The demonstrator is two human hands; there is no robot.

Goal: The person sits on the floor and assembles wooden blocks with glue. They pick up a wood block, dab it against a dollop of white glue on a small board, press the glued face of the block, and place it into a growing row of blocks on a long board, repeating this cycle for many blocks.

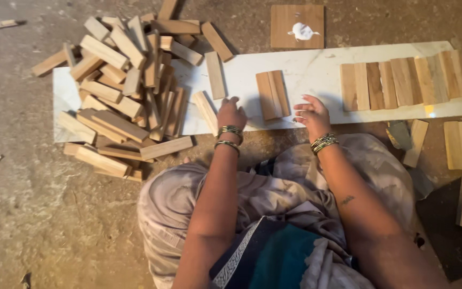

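Note:
I sit on the floor facing a long white slab (pixel 306 69). A pair of short wooden pieces (pixel 272 94) lies side by side on it, between my hands. My left hand (pixel 231 112) rests at the slab's near edge with fingers curled, holding nothing, close to a loose wooden strip (pixel 205 111). My right hand (pixel 312 114) hovers just right of the pair, fingers slightly apart and smeared with white glue, empty. Bangles circle both wrists.
A large heap of wooden blocks (pixel 124 91) covers the slab's left end. A row of joined pieces (pixel 402 83) lies at its right end. A square board with a white glue blob (pixel 298 27) sits beyond. More blocks (pixel 458 144) lie on the floor at right.

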